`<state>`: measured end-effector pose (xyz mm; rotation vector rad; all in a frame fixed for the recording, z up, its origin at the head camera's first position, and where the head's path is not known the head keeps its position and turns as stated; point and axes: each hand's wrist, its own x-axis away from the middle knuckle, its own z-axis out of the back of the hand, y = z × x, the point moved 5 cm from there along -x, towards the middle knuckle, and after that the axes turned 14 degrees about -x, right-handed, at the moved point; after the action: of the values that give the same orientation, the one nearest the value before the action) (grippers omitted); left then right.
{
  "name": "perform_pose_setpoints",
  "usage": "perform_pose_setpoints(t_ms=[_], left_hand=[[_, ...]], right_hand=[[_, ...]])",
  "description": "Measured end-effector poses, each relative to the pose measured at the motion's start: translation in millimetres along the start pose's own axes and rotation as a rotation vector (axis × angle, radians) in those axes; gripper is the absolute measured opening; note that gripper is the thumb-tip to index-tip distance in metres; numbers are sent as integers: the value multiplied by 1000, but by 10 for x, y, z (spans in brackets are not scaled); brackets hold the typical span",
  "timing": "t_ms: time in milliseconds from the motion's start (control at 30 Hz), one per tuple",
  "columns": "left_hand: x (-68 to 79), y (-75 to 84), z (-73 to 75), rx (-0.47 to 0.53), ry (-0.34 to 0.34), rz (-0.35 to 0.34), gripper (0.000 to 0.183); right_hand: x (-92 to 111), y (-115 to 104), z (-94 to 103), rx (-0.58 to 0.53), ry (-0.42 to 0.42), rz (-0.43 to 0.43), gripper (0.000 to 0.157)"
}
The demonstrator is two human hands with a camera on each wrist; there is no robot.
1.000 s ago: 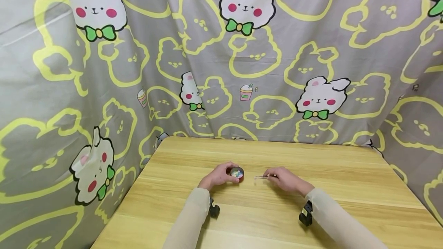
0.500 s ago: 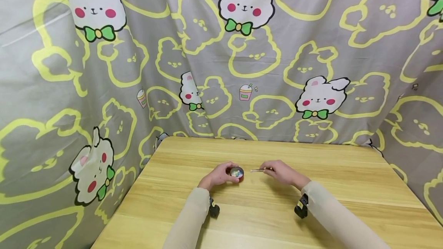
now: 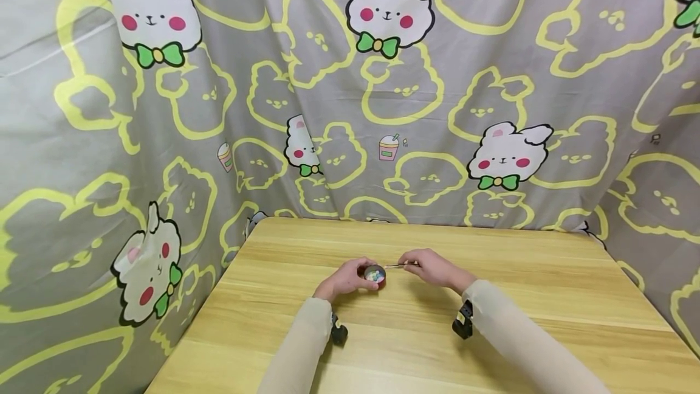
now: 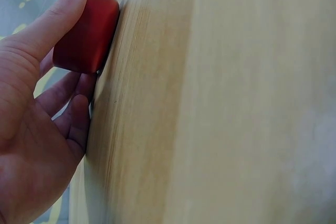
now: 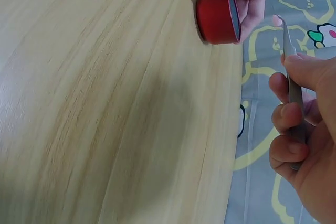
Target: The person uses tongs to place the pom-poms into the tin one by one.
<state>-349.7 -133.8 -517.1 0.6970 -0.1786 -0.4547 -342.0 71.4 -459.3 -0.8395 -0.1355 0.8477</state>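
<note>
My left hand (image 3: 349,277) grips a small round red tin (image 5: 215,19) low at the table top, thumb on its near side. Several tiny coloured pieces (image 3: 374,275) lie inside it, seen in the head view. In the left wrist view only the tin's smooth red wall (image 4: 88,32) shows; its contents are hidden. To the right of the tin, my right hand (image 3: 432,267) holds metal tweezers (image 5: 295,98) with a bent tip. A tiny pale pink piece (image 5: 277,20) sits at that tip. In the head view the tip is close to the tin's right rim.
A wooden table (image 3: 492,321) spreads under both hands. Behind and at the sides hangs a grey curtain (image 3: 328,78) with yellow outlines and white cartoon animals. Each wrist carries a small black camera, such as the right wrist camera (image 3: 462,320).
My right hand has moved left and slightly away from me, bringing the tweezers from well right of the tin to near its rim. The left hand and tin have stayed put.
</note>
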Motion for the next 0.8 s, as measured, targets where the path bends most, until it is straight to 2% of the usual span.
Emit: perform_pose_setpoints(t_ms=[267,500,567,733,800], left_hand=[[10,20,-2,1,9,-6,46],[157,288,99,37,16,-26,44],[142,255,84,38,17,-28,44],[23,41,2,17,14,-11,44],[10,17,-1,14,9,-8,44]], right_hand=[[-68,29,-77,7,-8,11,16],[-93,42,-116,36,-22,-2,16],[-95,38,-120,38,-25,4,16],[-109,38,-134,31,-29,8,15],[-116,38,-145,28,-30,11,15]])
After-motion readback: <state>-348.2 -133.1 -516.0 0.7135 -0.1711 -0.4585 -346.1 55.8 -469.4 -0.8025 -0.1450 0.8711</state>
